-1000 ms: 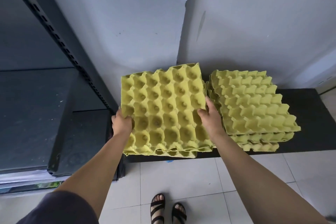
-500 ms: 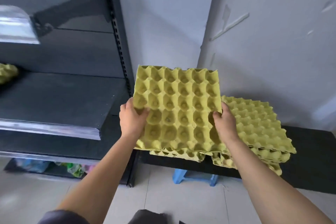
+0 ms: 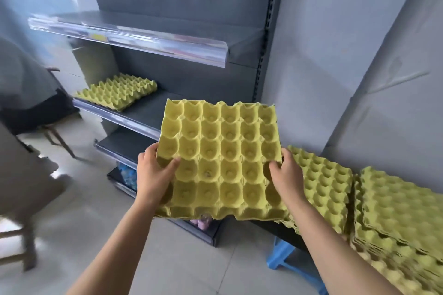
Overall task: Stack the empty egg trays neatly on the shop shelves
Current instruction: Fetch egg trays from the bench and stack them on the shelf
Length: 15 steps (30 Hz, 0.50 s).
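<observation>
Hands: left hand (image 3: 153, 176) and right hand (image 3: 286, 178) clamp opposite side edges of yellow egg tray (image 3: 220, 158), thumbs in the cups
Tray: held in air, tilted up at its far edge
Right of grip: tray stacks (image 3: 388, 208) on low ledge
Beyond grip, left: single tray (image 3: 117, 91) on dark shelf (image 3: 148, 112)

The egg tray (image 3: 219, 158) looks like matt, rough paper pulp; the shelves (image 3: 153, 38) are dark metal with glossy plastic front strips.
</observation>
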Tool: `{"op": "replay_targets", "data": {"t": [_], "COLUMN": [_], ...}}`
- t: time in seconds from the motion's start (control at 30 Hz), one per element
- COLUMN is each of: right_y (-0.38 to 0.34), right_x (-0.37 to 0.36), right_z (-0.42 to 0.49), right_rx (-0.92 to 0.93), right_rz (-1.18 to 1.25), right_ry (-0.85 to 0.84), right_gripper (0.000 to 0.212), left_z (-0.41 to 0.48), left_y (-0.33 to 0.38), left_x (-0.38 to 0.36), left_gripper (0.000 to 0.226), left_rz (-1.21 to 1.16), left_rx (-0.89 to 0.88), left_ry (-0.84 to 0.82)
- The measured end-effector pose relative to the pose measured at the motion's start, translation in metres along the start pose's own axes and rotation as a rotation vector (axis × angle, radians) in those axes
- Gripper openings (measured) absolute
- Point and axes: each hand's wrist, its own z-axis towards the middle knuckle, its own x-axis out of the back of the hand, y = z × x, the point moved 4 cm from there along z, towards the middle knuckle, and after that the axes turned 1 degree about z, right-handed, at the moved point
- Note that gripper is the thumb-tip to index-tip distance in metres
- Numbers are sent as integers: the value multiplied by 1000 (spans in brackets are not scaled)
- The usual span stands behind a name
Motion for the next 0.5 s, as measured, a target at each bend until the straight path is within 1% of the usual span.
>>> {"op": "replay_targets", "data": {"t": [0.13, 0.23, 0.37, 0.5], "right_y": [-58, -99, -150, -172], "right_x": [-67, -117, -178, -219], "right_z": [0, 5, 16, 35], "right_rx": [65, 93, 86, 25], "right_rz": [-9, -1, -36, -30], "right_ry": [-73, -105, -106, -75], "right_gripper": [51, 50, 48, 50], "left_z": [31, 66, 128, 192], "left_y": [-44, -76, -113, -139], "left_x": [56, 91, 125, 127], "left_gripper": [58, 58, 61, 61], "left_rz": [-6, -8, 5, 11], "left_rx": [71, 101, 115, 103], "left_ry": [78, 102, 80, 18]}}
